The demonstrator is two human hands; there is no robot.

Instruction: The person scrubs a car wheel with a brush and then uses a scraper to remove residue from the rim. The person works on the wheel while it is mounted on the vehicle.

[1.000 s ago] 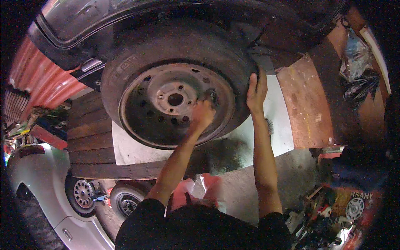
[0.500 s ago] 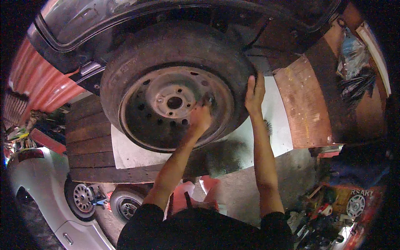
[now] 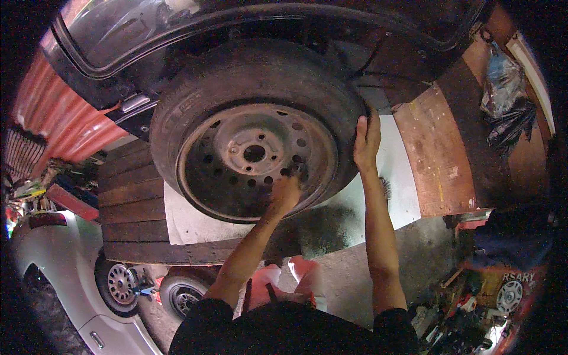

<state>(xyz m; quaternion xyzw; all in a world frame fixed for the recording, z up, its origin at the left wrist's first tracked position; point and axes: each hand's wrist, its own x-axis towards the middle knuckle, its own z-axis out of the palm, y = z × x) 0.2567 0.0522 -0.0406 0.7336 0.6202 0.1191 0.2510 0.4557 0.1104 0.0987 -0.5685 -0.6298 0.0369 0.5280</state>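
A dusty steel wheel [image 3: 228, 145] with a worn black tyre [image 3: 266, 68] stands tilted in front of me. My left hand [image 3: 287, 194] is inside the lower right of the rim, its fingers closed round a small dark thing that I cannot make out. Several bolt holes surround the round hole in the hub. Against the right side of the tyre rests my right hand [image 3: 368, 145], its fingers stretched upward and the thumb apart. Its palm is partly hidden.
Beneath the wheel lies a white sheet [image 3: 195, 219] on dark planks [image 3: 133, 204]. A black car body [image 3: 195, 29] overhangs the far side. Plywood [image 3: 438, 154] and plastic bags [image 3: 506, 100] are at right. A silver car [image 3: 71, 266] and spare wheels [image 3: 183, 296] stand lower left.
My left hand has moved down inside the rim, away from the hub. My right hand stays against the tyre. The whole view has shifted slightly.
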